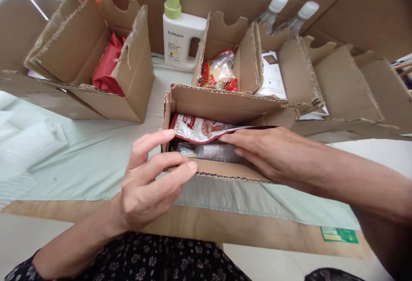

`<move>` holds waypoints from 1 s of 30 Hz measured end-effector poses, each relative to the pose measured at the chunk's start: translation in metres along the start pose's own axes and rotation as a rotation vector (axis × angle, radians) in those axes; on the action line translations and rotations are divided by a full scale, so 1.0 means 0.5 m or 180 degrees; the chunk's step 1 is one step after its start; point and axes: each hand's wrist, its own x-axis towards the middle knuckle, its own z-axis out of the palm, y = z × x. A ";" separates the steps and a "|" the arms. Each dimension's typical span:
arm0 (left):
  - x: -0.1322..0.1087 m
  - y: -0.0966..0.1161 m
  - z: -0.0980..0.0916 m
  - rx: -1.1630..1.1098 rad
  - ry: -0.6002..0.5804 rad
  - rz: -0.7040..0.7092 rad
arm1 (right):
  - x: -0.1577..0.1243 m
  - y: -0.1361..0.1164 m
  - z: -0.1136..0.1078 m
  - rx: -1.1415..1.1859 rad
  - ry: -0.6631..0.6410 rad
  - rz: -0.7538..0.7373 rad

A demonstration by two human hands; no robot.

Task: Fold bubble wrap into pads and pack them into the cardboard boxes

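A long cardboard box [225, 170] stands open in front of me. Inside it, a red-and-white printed packet [201, 129] leans along the far side, with a bubble-wrapped item [216, 151] nearer to me. My right hand [268, 150] reaches into the box from the right, fingers stretched out flat against the packet and above the bubble wrap; its fingertips are partly hidden. At the box's left end is my left hand [156, 178], its fingers apart and holding nothing, with fingertips at the box's edge and near the packet's left corner.
Behind stand cardboard compartments [138, 74] with a red packet [109, 66], a snack bag [220, 72] and a white printed box [272, 74]. A white detergent bottle [180, 36] and two white-capped bottles [277, 4] are at the back. Clear plastic wrap [28, 148] lies left; a green card [339, 234] lies front right.
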 end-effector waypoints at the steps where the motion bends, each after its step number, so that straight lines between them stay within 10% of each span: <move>1: 0.002 -0.002 0.001 0.0004 0.0004 0.0022 | -0.003 0.003 -0.001 0.0146 0.0023 -0.0085; 7: -0.007 -0.003 0.007 0.0226 0.0223 -0.0035 | -0.002 0.005 -0.029 0.0849 -0.0065 -0.0189; 12: -0.075 -0.010 0.001 -0.0120 0.0557 -0.0899 | -0.167 -0.031 -0.042 0.0765 0.2093 0.1126; 15: -0.105 -0.033 0.012 -0.0853 0.0294 -0.1713 | -0.235 -0.030 0.035 0.1191 0.2878 0.1671; 20: -0.089 -0.054 0.076 -0.2117 0.0109 -0.2219 | -0.163 -0.008 0.219 0.1816 0.2573 0.1567; 25: -0.114 0.035 0.112 -0.2315 -0.0170 -0.2186 | -0.183 -0.039 0.304 0.2203 0.3192 0.1743; 30: -0.171 0.128 0.067 -0.2323 -0.0828 -0.2264 | -0.225 -0.140 0.324 0.2279 0.4566 0.1489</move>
